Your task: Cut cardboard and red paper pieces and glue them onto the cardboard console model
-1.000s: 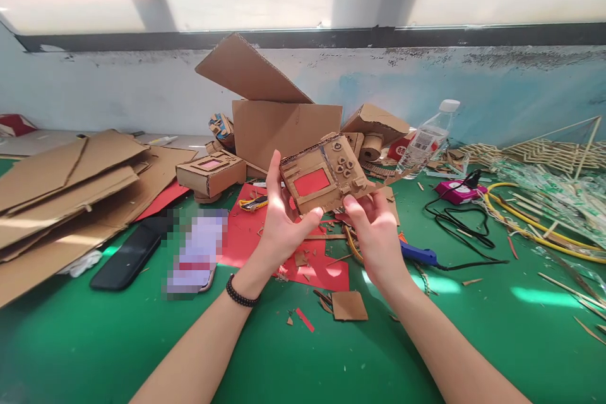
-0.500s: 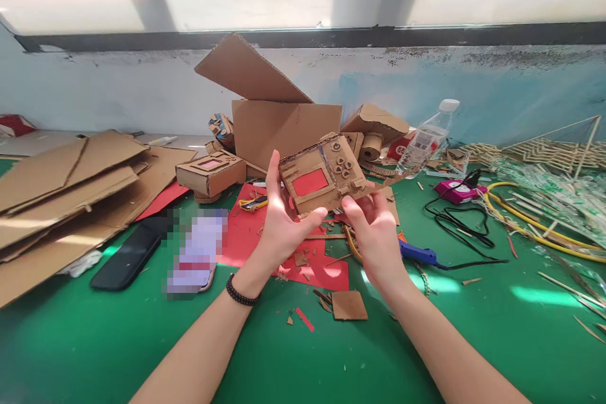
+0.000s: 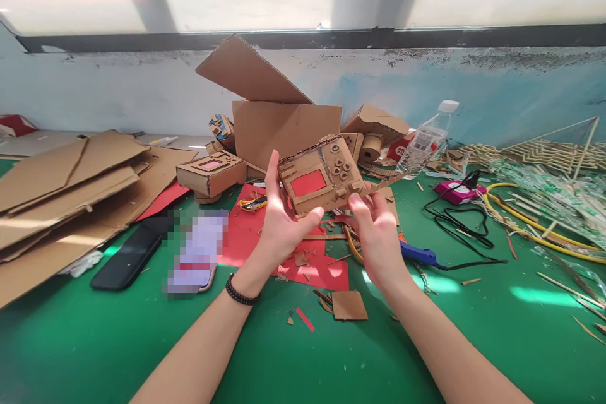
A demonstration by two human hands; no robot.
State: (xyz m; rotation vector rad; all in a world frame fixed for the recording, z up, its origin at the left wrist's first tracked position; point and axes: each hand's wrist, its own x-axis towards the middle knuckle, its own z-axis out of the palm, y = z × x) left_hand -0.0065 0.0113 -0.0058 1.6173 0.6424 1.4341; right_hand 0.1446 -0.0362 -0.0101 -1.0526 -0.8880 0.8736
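Observation:
A cardboard model camera [image 3: 326, 192] hangs tilted above the table, with a red screen window and small round cardboard buttons facing me. My left hand [image 3: 285, 218] grips its left side, thumb along the lower edge and index finger up the left edge; its other fingers are hidden behind. At the lower right corner, my right hand [image 3: 381, 230] pinches it, the thumb on the front. A narrow cardboard strip [image 3: 395, 180] sticks out beyond the right fingers. Beneath the hands lies red paper [image 3: 317, 271] strewn with cardboard scraps. A yellow utility knife [image 3: 253, 204] rests left of the model.
Cardboard sheets [image 3: 66, 196] are piled on the left, near a black phone [image 3: 127, 255] and a blurred phone [image 3: 196, 252]. Another cardboard model [image 3: 211, 173] stands behind. On the right are a blue-handled tool [image 3: 419, 254] with a cord, a water bottle [image 3: 428, 139] and thin sticks [image 3: 530, 154].
My right thumb has shifted slightly right along the model's lower corner, baring more of its front. The model has barely moved, and my left hand keeps its hold.

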